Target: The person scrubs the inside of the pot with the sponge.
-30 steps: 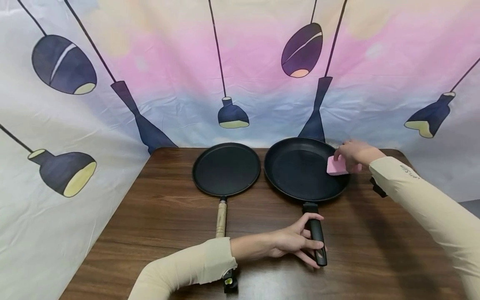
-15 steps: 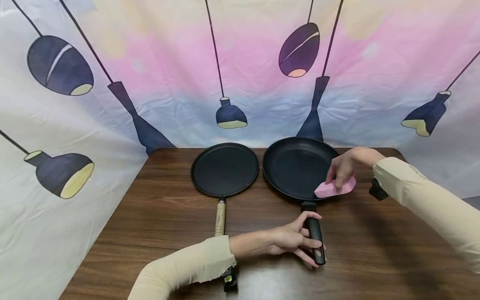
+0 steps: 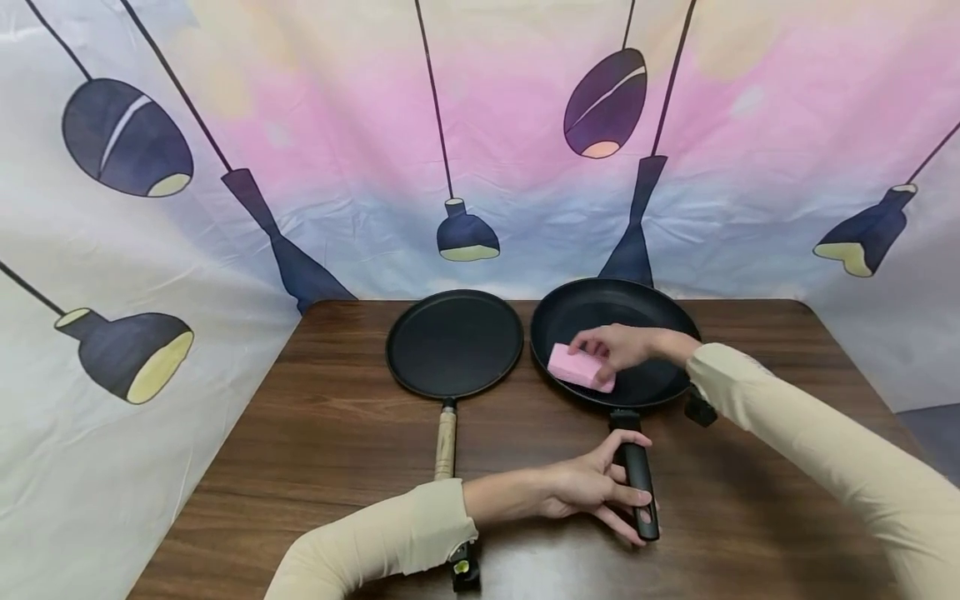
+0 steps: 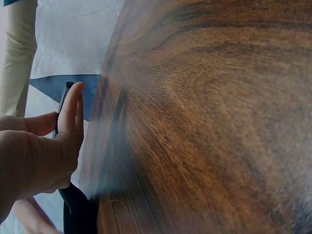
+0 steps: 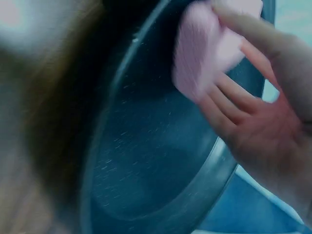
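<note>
right hand: the right hand (image 3: 622,348) reaches into the frying pan (image 3: 660,387) and holds the pink sponge (image 3: 579,367), fingers curled over its top edge; the right wrist view shows the fingers (image 5: 229,105) wrapped round the sponge (image 5: 202,53) against the pan's dark inside (image 5: 146,161).
sponge: lies on the near left part of the pan's floor, touching it.
left hand: the left hand (image 3: 592,487) grips the pan's black handle (image 3: 639,492), thumb on top, fingers round it.
frying pan: sits on the wooden table (image 3: 337,467), right of centre, handle towards the person.
flat pan: a flat black pan (image 3: 454,342) with a wooden handle (image 3: 445,433) lies just beside the frying pan, to its left, untouched.
backdrop: a cloth printed with hanging lamps (image 3: 465,233) behind the table.
</note>
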